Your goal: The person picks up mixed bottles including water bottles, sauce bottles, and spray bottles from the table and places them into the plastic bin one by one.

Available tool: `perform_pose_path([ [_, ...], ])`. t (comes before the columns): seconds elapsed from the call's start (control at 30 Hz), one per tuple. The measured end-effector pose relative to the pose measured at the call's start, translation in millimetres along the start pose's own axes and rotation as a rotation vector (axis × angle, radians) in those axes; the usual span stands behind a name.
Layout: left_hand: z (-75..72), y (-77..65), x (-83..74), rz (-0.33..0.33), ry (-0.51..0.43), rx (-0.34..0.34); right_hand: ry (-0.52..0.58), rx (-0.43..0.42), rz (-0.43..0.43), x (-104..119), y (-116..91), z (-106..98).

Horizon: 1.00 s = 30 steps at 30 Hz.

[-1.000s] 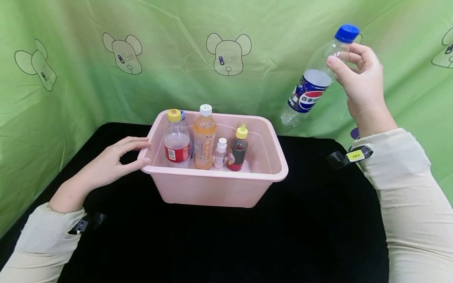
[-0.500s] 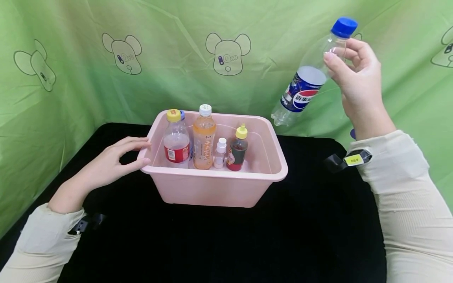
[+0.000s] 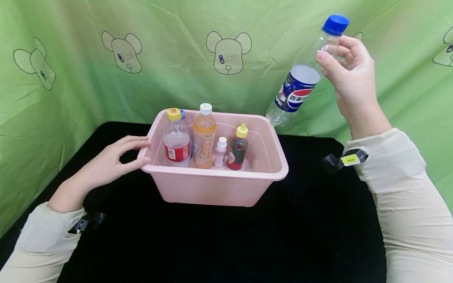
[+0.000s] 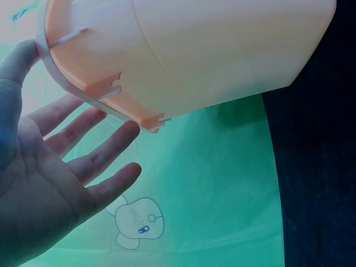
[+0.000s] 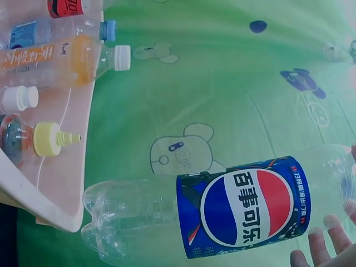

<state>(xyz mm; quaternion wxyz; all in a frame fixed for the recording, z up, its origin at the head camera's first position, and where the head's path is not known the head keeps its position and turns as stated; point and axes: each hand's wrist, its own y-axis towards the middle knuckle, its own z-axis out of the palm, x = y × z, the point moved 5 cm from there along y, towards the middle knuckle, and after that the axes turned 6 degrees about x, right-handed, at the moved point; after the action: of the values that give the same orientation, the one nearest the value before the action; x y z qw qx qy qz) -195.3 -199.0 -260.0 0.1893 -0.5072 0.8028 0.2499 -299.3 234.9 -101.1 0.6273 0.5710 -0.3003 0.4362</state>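
My right hand point(image 3: 354, 74) grips a clear plastic Pepsi bottle point(image 3: 299, 88) by its upper part, below the blue cap. The bottle tilts, its base low and to the left, at the back right corner of a pink plastic tub point(image 3: 212, 188). In the right wrist view the blue label point(image 5: 242, 206) faces the camera. My left hand point(image 3: 109, 161) rests on the tub's left rim with thumb and fingers extended; in the left wrist view the fingers point(image 4: 105, 150) lie straight along the rim's underside.
Inside the tub stand a yellow-capped bottle point(image 3: 177, 143), an orange drink bottle point(image 3: 204, 137), a small white-capped bottle point(image 3: 220, 153) and a yellow-nozzle squeeze bottle point(image 3: 238, 151). A blue-capped bottle point(image 5: 61, 30) is behind. Black cloth point(image 3: 226, 243) covers the table; a green curtain point(image 3: 170, 59) hangs behind.
My right hand has carried the Pepsi bottle left and slightly up, bringing its base to the tub's back right corner. My left hand and the tub have stayed in place.
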Motion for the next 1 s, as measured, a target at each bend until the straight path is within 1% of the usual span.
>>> perform_pose_path([
  [0.47,0.8,1.6,-0.4,0.001,0.005,-0.003,-0.067,0.071,0.002,-4,-2,17],
  [0.97,1.4,1.5,0.4,-0.005,-0.002,0.003,-0.147,0.141,0.002,-15,-4,36],
  [1.0,1.3,1.6,-2.4,-0.01,-0.001,0.004,-0.152,0.148,0.009,-16,-2,36],
])
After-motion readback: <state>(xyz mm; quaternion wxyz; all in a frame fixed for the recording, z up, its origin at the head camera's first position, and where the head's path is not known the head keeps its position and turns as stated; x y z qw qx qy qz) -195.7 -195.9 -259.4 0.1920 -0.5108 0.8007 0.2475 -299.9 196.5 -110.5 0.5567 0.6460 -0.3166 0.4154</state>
